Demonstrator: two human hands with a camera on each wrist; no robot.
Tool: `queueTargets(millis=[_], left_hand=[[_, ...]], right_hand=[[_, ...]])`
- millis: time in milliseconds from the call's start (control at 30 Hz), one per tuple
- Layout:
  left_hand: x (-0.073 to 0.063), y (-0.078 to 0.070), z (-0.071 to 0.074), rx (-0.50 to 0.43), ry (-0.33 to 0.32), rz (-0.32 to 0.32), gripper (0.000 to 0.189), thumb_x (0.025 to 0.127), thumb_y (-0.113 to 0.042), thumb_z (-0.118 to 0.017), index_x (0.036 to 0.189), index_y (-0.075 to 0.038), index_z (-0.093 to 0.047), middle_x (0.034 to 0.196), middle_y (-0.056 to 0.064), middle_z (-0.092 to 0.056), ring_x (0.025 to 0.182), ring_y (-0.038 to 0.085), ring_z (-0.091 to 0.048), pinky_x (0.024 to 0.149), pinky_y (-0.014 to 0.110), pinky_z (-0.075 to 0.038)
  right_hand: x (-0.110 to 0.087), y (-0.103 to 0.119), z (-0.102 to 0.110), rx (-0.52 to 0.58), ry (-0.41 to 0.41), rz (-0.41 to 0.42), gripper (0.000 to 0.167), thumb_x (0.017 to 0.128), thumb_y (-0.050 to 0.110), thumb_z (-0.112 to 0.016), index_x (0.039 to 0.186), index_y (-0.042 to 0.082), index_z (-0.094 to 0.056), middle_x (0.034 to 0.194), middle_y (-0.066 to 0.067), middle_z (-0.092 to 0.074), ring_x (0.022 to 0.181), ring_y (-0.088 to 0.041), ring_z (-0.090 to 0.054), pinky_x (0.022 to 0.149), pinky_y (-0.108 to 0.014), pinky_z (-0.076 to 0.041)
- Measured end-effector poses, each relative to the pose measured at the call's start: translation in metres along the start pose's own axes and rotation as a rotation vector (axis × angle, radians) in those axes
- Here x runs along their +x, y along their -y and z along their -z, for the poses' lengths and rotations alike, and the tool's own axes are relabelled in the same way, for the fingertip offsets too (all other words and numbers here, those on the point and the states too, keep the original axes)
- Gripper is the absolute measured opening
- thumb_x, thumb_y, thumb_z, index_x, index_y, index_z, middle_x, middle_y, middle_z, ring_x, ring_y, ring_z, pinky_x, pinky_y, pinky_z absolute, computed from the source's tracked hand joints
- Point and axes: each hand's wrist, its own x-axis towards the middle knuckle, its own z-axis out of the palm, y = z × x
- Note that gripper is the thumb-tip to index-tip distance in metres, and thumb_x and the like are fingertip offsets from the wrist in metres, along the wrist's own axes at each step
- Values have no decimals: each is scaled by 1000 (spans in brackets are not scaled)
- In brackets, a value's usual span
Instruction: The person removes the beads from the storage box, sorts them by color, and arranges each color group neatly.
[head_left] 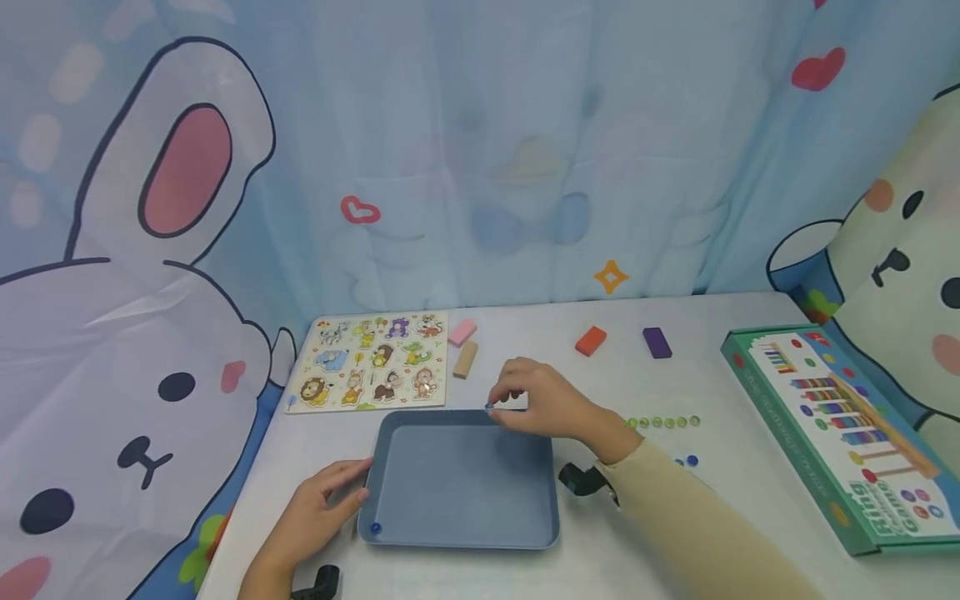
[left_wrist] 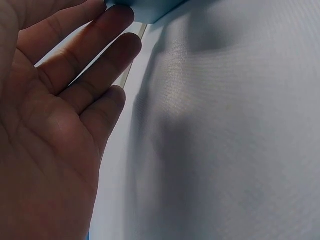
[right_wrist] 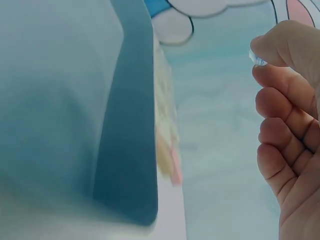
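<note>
A blue-grey tray (head_left: 459, 492) lies on the white table, with one dark blue glass bead (head_left: 377, 528) in its near left corner. My left hand (head_left: 318, 508) is at the tray's left side, fingers loosely extended and fingertips touching the rim. In the left wrist view the palm of that left hand (left_wrist: 55, 115) shows nothing held. Above the tray's far right edge, my right hand (head_left: 540, 398) pinches a small bluish glass bead (right_wrist: 257, 58) between thumb and index finger. The other fingers of the right hand (right_wrist: 290, 105) are curled.
Right of the tray are a row of green glass beads (head_left: 669, 422) and blue beads (head_left: 692, 460), partly behind the right sleeve. An animal puzzle board (head_left: 371, 362) lies behind the tray. Pink, tan (head_left: 465, 360), orange (head_left: 591, 341) and purple blocks (head_left: 657, 342) lie at the back. A green game box (head_left: 847, 442) stands right.
</note>
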Motion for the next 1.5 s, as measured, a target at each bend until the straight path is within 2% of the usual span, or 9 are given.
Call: queueTargets(millis=[100, 233, 433, 733, 833, 967, 1200, 1300, 1500], left_hand=[[0, 0, 0, 3, 2, -1, 45, 96, -27, -77, 140, -21, -68, 137, -6, -70, 137, 25, -60, 118, 53, -49], [-1, -1, 0, 3, 9, 6, 45, 96, -26, -77, 140, -20, -68, 136, -6, -70, 136, 24, -60, 117, 50, -50], [-2, -4, 0, 3, 26, 22, 46, 97, -31, -76, 141, -22, -68, 138, -6, -69, 138, 24, -59, 118, 49, -49], [-4, -4, 4, 29, 8, 23, 46, 97, -33, -76, 141, -23, -68, 138, -5, -69, 135, 20, -61, 117, 38, -51], [-4, -7, 4, 27, 12, 31, 46, 97, -33, -76, 141, -22, -67, 138, -4, -69, 136, 22, -60, 117, 40, -51], [-3, -9, 3, 22, 17, 44, 46, 97, -33, -76, 141, -22, -67, 139, -4, -69, 136, 24, -60, 117, 44, -50], [-3, -6, 3, 10, 29, 41, 47, 97, -36, -75, 142, -23, -67, 140, -3, -68, 137, 24, -59, 117, 40, -50], [-2, -7, 2, 9, 33, 40, 48, 97, -36, -75, 142, -23, -67, 139, -3, -68, 137, 23, -59, 116, 37, -51], [-2, -8, 1, 20, 26, 42, 47, 97, -35, -75, 142, -22, -67, 139, -3, -69, 136, 23, -60, 116, 40, -51]], right_hand=[[-20, -11, 13, 3, -41, -36, 10, 85, 22, -85, 94, 22, -80, 88, 3, -68, 88, -14, -62, 75, -35, -61], [-50, -29, 29, -21, -96, -91, 11, 84, 18, -87, 92, 22, -80, 88, 1, -70, 85, -13, -61, 73, -30, -60], [-100, -55, 55, -118, -175, -212, 17, 82, 13, -89, 91, 24, -79, 88, 10, -66, 84, -12, -60, 72, -26, -59], [-170, -83, 87, -251, -215, -398, 15, 83, 15, -87, 94, 22, -79, 89, 10, -66, 86, -12, -59, 74, -29, -59], [-197, -96, 91, -248, -213, -439, 16, 82, 16, -88, 95, 21, -79, 89, 11, -65, 85, -7, -58, 73, -20, -55], [-225, -108, 93, -259, -177, -492, 16, 82, 17, -88, 94, 21, -78, 88, 12, -65, 82, 1, -55, 72, -14, -51], [-248, -109, 87, -247, -109, -561, 17, 82, 19, -88, 95, 22, -78, 89, 12, -66, 79, 4, -52, 68, -18, -49], [-252, -110, 84, -257, -90, -590, 16, 83, 20, -87, 96, 23, -78, 86, 13, -64, 77, 1, -50, 67, -20, -48], [-251, -110, 86, -255, -56, -644, 17, 85, 25, -86, 100, 23, -78, 90, 11, -66, 82, -4, -54, 70, -19, -49]])
